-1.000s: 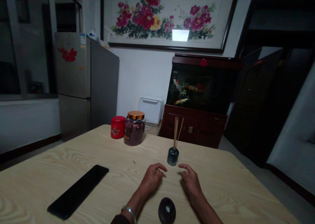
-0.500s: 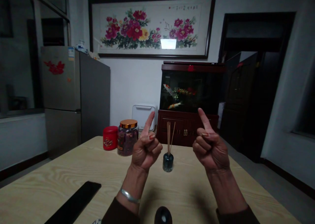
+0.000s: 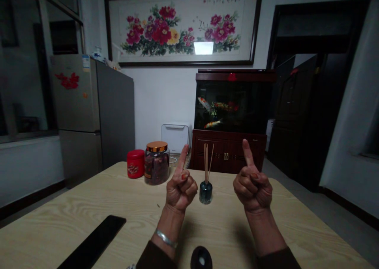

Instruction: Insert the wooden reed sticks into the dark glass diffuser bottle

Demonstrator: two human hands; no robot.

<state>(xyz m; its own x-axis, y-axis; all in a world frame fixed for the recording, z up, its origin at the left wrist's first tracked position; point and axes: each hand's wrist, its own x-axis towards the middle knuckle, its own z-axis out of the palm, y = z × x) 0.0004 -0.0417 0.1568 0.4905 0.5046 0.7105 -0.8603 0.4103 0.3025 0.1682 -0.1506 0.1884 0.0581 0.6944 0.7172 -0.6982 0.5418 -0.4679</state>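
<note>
My left hand [image 3: 181,188] is raised above the table, its index finger pointing up and the other fingers curled in under the thumb. A silver bangle [image 3: 166,238] circles that wrist. My right hand [image 3: 252,186] mirrors it, index finger up and the rest folded, with nothing seen in either palm. Between the hands, a dark glass reed diffuser [image 3: 205,192] stands upright on the table, nearer to my left hand and apart from it. Behind and left of my left hand are a clear jar with a copper-coloured lid [image 3: 156,164] and a red canister [image 3: 135,164].
The wooden table [image 3: 142,225] carries a long black flat object [image 3: 94,241] at left and a dark rounded object [image 3: 201,258] at the front edge. Beyond stand a fridge [image 3: 78,103], a white boxy appliance [image 3: 175,138] and a fish tank on a cabinet [image 3: 231,107].
Both hands have come down a little, and the left has shifted slightly right. My right index finger points more upright. The view has moved slightly. Both hands keep the same shape.
</note>
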